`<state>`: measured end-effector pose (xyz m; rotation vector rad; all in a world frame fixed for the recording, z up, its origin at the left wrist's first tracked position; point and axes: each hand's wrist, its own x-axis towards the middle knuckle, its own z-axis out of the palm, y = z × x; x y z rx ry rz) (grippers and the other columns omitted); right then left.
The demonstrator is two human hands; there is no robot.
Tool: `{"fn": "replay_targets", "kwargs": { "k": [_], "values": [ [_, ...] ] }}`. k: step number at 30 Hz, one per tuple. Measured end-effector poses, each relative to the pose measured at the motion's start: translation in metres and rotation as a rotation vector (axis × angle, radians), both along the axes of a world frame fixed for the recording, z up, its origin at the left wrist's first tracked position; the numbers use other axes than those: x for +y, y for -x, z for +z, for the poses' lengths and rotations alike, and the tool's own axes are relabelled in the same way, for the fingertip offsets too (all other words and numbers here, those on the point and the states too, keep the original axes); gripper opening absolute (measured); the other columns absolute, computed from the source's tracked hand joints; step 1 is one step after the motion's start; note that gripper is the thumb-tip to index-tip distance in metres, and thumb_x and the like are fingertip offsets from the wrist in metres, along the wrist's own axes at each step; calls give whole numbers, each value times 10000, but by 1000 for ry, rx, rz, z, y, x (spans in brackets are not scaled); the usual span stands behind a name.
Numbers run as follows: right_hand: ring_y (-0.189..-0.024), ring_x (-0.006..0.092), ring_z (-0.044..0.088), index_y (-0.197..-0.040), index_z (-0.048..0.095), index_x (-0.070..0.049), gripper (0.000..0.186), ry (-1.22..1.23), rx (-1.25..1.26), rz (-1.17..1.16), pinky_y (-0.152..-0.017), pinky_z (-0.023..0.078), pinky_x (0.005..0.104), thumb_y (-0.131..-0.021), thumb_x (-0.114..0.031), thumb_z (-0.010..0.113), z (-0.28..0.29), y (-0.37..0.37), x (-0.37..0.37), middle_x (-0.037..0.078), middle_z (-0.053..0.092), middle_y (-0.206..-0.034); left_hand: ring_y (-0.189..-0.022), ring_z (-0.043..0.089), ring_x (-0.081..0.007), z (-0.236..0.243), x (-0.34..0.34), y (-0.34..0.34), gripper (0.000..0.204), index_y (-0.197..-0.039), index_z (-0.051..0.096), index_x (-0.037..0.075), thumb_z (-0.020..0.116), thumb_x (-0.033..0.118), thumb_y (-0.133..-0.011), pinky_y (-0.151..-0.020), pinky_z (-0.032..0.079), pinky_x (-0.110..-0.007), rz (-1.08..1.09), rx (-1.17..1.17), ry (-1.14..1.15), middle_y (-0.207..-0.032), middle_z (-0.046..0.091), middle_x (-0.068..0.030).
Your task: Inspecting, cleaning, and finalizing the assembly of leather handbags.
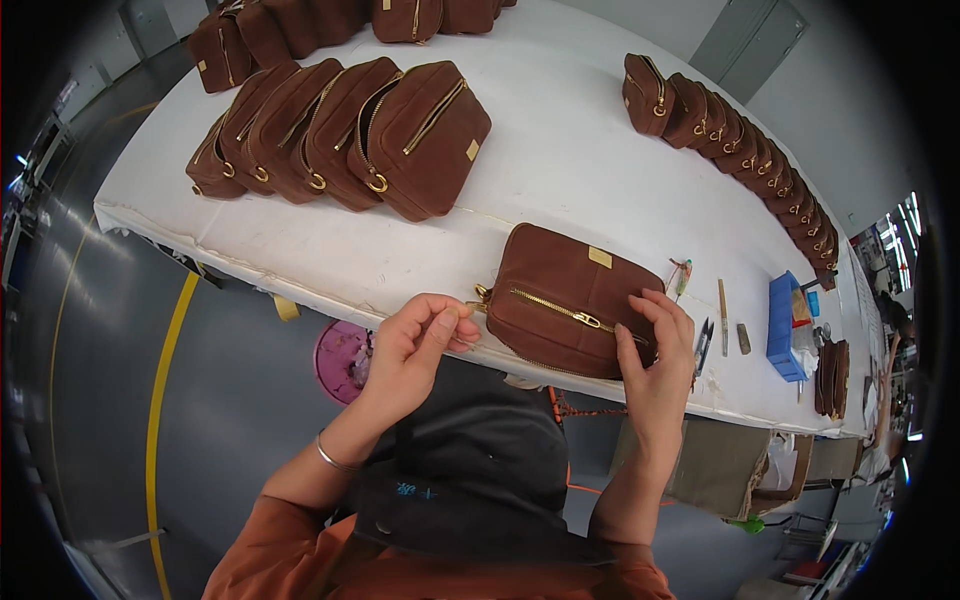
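Observation:
A brown zippered bag (545, 265) with a small gold label lies flat at the table's near edge. My left hand (415, 350) is pinched at its left end, on a small metal zipper pull (475, 305) beside a gold ring. My right hand (660, 355) rests on the bag's right part, fingers curved and apart over the surface near the long gold zipper.
Rows of similar bags (420, 140) stand at the back left and along the right (740, 150) of the white table (560, 120). Right of me lie scissors (703, 345), slim tools (722, 320) and a blue bin (782, 330). A pink bucket (330, 365) is below the table.

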<state>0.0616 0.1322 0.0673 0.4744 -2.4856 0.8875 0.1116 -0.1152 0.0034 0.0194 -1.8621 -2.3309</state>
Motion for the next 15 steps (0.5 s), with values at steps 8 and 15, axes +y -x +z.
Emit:
{"fn": "replay_targets", "kwargs": {
  "k": [8, 15],
  "values": [
    [-1093, 309, 541, -1092, 645, -10, 317, -53, -88, 89, -932, 436, 390, -788, -54, 723, 2, 11, 8, 123, 600, -1178, -900, 644, -127, 3, -2, 0, 222, -1154, 579, -13, 497, 143, -1018, -819, 533, -265, -15, -14, -55, -971, 661, -74],
    [-1075, 303, 546, -1049, 665, -9, 295, -77, -90, 98, -909, 434, 391, -772, -76, 743, -4, 12, 12, 111, 611, -1161, -959, 657, -158, 5, -23, -23, 213, -1176, 572, -26, 525, 67, -990, -857, 539, -275, 25, -85, 31, -1081, 654, -106]
  ]
}}
